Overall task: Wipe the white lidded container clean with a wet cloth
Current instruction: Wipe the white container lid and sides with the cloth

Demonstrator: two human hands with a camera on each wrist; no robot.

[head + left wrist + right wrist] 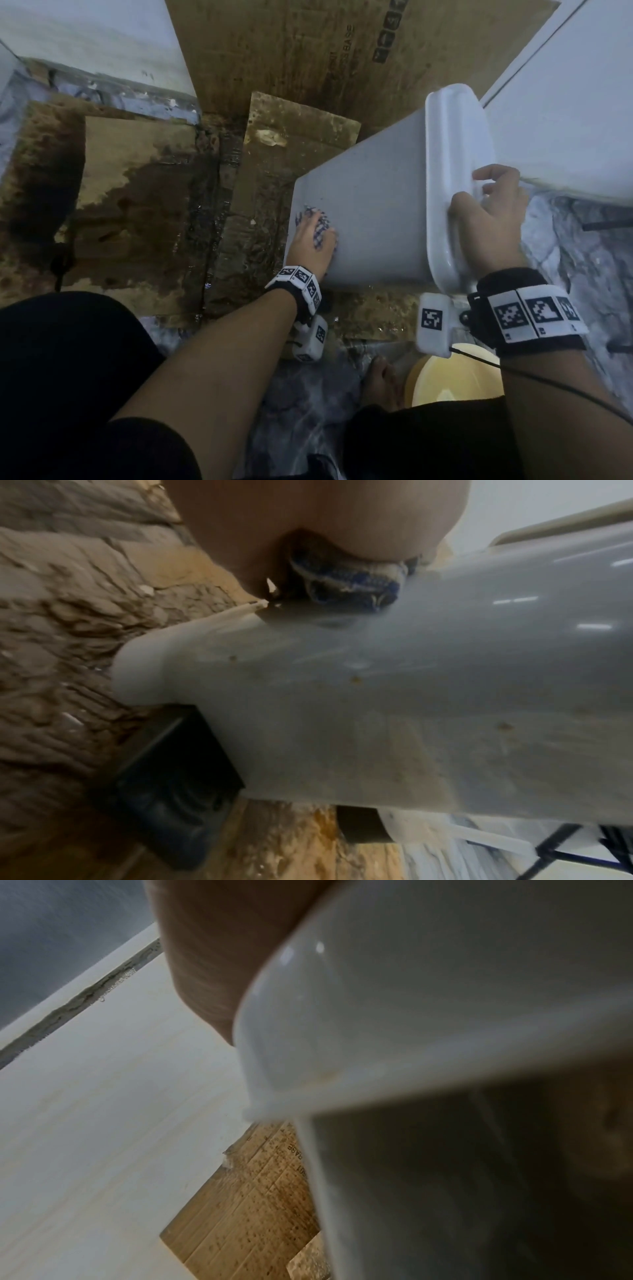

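Note:
The white lidded container [373, 205] lies tilted on its side over wet cardboard, its lid [452, 178] toward the right. My left hand [313, 233] presses a blue-and-white checked cloth [320, 228] against the container's side wall near its bottom end. In the left wrist view the cloth [346, 582] is bunched under the palm on the container [377, 696], which carries small brown specks. My right hand [486, 212] grips the lid's rim, thumb on the near face and fingers over the far edge. The right wrist view shows the lid [377, 1001] close up.
Soaked, stained cardboard sheets [144, 192] cover the floor to the left and behind. A white wall or panel [565, 120] stands at the right. A yellow basin [455, 377] sits near my bare foot [380, 380]. My dark-clothed knees fill the bottom of the head view.

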